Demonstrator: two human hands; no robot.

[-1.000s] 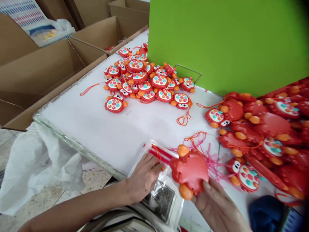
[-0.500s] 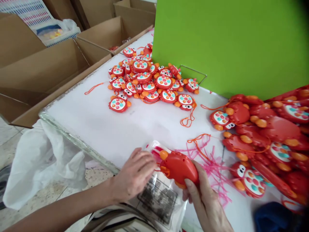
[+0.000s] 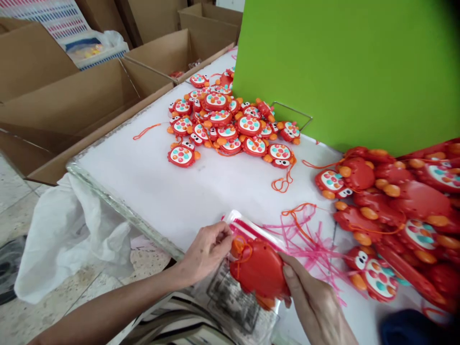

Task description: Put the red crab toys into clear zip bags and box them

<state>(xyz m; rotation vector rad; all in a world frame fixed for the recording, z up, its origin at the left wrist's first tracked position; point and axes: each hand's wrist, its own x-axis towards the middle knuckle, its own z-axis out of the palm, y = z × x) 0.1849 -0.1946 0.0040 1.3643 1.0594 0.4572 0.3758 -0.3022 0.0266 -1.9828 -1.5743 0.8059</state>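
Note:
My right hand [image 3: 316,297] grips a red crab-like toy [image 3: 260,268] by its right side, its plain back turned up. A thin orange cord [image 3: 244,249] loops over the toy's left end, by an orange knob. My left hand [image 3: 208,251] is closed in a pinch right beside that cord; what lies between its fingertips is hidden. Under the toy, at the table's front edge, lies a stack of clear plastic bags [image 3: 233,299] with dark print and a pink stripe.
Similar toys form a pile [image 3: 226,122] at the back and a bigger heap [image 3: 395,206] at right. Pink plastic strips [image 3: 316,244] lie between. A green board [image 3: 341,72] stands behind. Open cardboard boxes [image 3: 89,105] line the left edge, and a white sack [image 3: 75,239] hangs below.
The toy has tilted, its left end swinging slightly, and is a bit blurred. My left fingers have drawn together into a pinch beside the cord. The view has shifted slightly.

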